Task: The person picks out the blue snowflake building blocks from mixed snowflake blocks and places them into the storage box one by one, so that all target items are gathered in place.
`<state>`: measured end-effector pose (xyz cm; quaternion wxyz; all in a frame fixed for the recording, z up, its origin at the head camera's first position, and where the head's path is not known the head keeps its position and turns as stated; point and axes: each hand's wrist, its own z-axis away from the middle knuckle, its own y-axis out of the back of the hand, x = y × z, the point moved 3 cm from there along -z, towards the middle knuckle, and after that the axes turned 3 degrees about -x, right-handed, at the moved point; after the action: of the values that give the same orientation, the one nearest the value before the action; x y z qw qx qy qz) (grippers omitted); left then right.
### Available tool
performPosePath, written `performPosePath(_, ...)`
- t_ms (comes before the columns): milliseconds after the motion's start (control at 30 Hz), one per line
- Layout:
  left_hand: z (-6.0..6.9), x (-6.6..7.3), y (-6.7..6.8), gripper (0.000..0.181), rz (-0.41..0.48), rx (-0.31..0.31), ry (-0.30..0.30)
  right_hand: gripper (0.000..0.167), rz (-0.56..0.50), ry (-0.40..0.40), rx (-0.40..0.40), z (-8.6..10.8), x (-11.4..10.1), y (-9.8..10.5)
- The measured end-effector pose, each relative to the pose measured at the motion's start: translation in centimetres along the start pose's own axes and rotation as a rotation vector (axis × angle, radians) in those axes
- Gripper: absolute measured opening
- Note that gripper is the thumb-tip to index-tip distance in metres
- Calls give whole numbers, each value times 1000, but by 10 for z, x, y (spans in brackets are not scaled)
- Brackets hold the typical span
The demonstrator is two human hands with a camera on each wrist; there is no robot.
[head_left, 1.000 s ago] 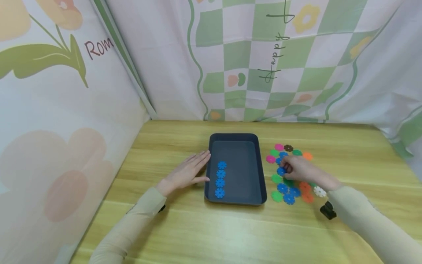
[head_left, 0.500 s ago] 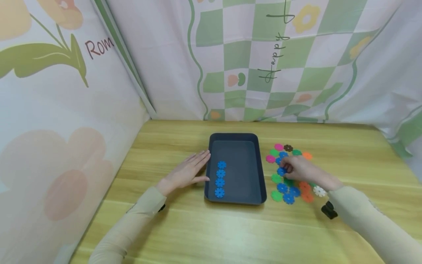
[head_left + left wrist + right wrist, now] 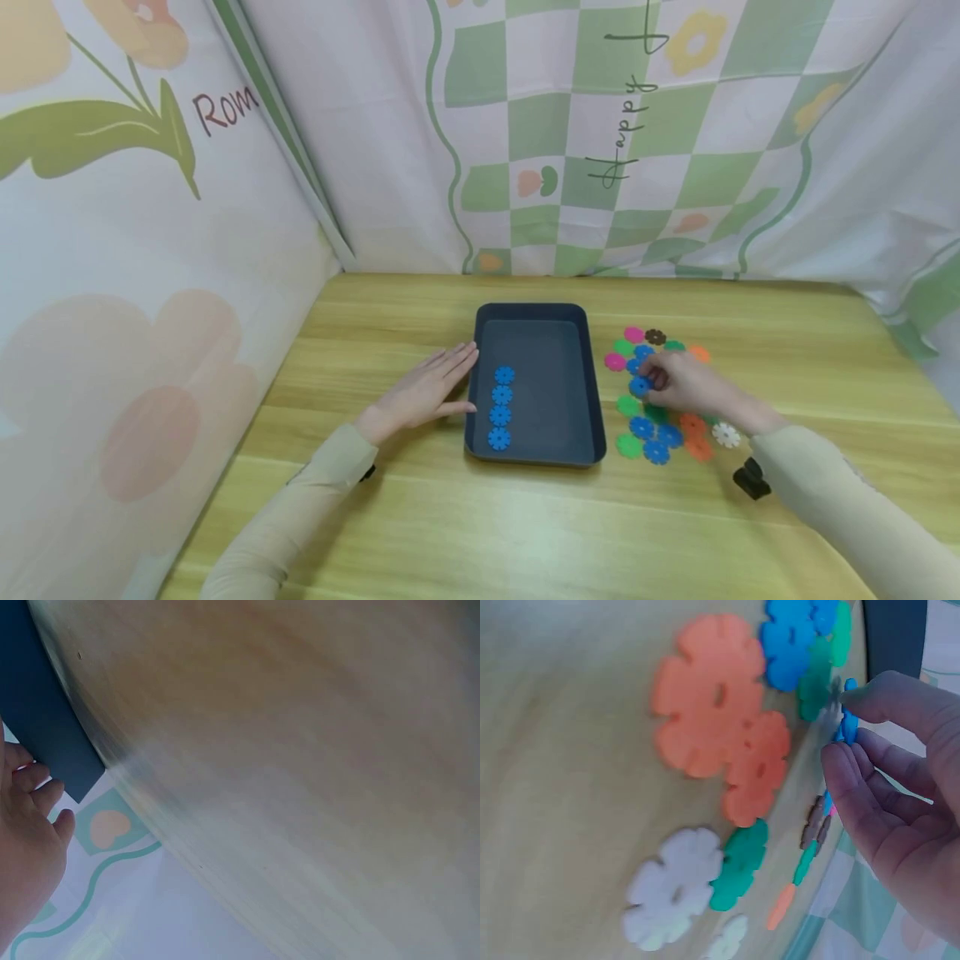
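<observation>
My right hand (image 3: 686, 385) pinches a blue flower-shaped plastic disc (image 3: 850, 716) between thumb and fingers, low over the loose discs. The right wrist view shows this disc edge-on at the fingertips. My left hand (image 3: 426, 390) lies with extended fingers against the left wall of a dark grey tray (image 3: 555, 392). Several blue discs, such as the nearest one (image 3: 498, 438), form a column along the tray's left side. The left wrist view catches only part of the left hand (image 3: 30, 840) beside the tray's outer wall (image 3: 49, 712).
Right of the tray lie loose discs: pink (image 3: 615, 362), brown (image 3: 656, 337), light green (image 3: 630, 446), blue (image 3: 657, 452), orange (image 3: 699, 448) and white (image 3: 726, 434). Some overlap, and my right hand covers part of the group. A patterned curtain (image 3: 540, 242) borders the wooden table's (image 3: 405, 308) far edge.
The blue disc at my right fingertips has shifted very slightly, along with that hand. My left hand, the tray and the column of discs look the same.
</observation>
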<state>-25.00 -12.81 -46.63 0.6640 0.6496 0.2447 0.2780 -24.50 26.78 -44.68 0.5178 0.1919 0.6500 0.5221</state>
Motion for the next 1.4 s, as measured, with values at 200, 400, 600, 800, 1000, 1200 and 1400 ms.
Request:
performPosePath(200, 0, -1, -1, 87, 2, 10, -3, 23, 18, 50, 100, -10, -13, 13)
performPosePath(400, 0, 0, 0, 86, -4, 2, -2, 19, 14, 34, 107, -35, -39, 25)
performPosePath(600, 0, 0, -1, 86, 3, 9, -3, 24, 3, 30, 57, -67, -63, 23)
performPosePath(800, 0, 0, -1, 86, 3, 12, 0, 30, 29, 68, 20, -94, -86, 13)
performPosePath(1000, 0, -2, -2, 86, 0, 8, 2, 32, 6, 89, -27, -118, -106, 3)
performPosePath(1200, -1, -1, -1, 85, 14, -10, 15, 28, -17, 104, -75, -134, -115, -13)
performPosePath(1400, -2, -2, -3, 85, 11, -4, 16, 28, 47, 73, -132, -143, -119, -27)
